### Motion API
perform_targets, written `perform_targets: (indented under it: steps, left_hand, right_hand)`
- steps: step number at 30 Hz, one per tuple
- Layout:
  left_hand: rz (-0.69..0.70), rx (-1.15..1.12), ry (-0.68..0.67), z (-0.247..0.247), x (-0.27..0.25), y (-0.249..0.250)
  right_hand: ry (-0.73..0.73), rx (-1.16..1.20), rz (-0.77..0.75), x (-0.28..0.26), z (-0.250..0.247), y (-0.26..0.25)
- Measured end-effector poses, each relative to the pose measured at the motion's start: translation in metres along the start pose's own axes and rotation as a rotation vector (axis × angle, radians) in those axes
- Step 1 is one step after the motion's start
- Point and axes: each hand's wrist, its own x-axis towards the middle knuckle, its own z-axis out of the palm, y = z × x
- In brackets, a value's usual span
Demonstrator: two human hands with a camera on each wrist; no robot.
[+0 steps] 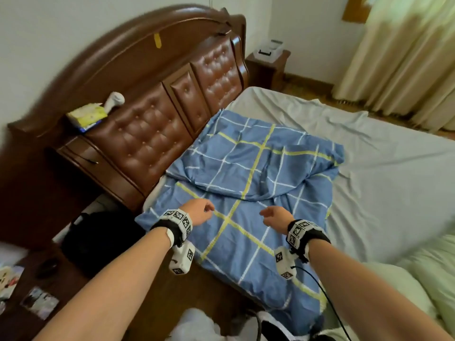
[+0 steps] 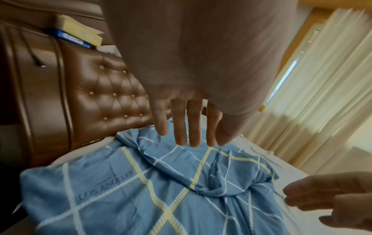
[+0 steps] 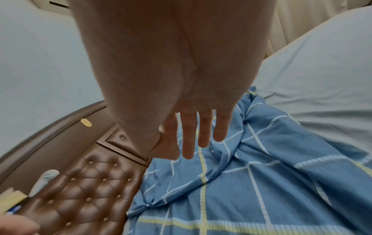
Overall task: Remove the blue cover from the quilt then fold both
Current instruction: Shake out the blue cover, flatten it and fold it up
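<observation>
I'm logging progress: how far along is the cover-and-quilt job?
Done: the blue cover lies flat and limp on the bed, seemingly emptied. In hand: nothing; the left hand and right hand hover open above it. Left: folding the half-doubled cover, plus the pale quilt bunched at the right.

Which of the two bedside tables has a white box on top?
The far bedside table near the curtain carries the white box; the near one holds a tissue pack.

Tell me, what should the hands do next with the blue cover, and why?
Probably lower both hands and pinch the bunched far part of the blue cover, then pull it flat. The left hand and right hand hover above it, fingers straight and holding nothing, and the cover lies half folded over itself on the bed, wrinkled, not yet neatly folded.
</observation>
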Motion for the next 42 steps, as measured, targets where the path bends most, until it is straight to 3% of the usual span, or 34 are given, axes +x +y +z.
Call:
perform_targets:
  steps: [7,11,17,22,26,28,33,35,42]
  left_hand:
    - [0.09,0.135,-0.023,-0.03,0.139,0.01]
    - [0.22,0.243,-0.014,-0.016,0.254,0.003]
    - [0.297,0.334,-0.122,0.051,0.415,-0.021]
    - [0.279,0.408,-0.321,0.133,0.489,-0.046]
    - [0.242,0.494,-0.45,0.185,0.51,-0.056]
    - [0.216,0.553,-0.444,0.202,0.516,-0.059]
    - [0.2,0.546,-0.169,0.199,0.538,-0.02]
    - [0.233,0.558,-0.168,0.191,0.544,-0.002]
    - [0.339,0.697,-0.194,0.148,0.534,0.043]
  right_hand:
    - [-0.048,-0.137,0.097,0.113,-0.045,-0.012]
    - [-0.001,-0.252,0.131,0.207,-0.057,-0.01]
    - [-0.034,-0.61,0.061,0.362,-0.04,0.035]
    - [-0.189,-1.087,-0.031,0.452,-0.011,0.088]
    - [-0.153,-1.417,-0.014,0.488,-0.017,0.13]
    - [-0.097,-1.521,0.021,0.495,-0.029,0.147]
    - [0.064,-1.266,0.176,0.478,-0.069,0.184]
    - [0.121,-1.143,0.258,0.46,-0.076,0.194]
    - [0.016,-0.985,0.662,0.402,-0.099,0.224]
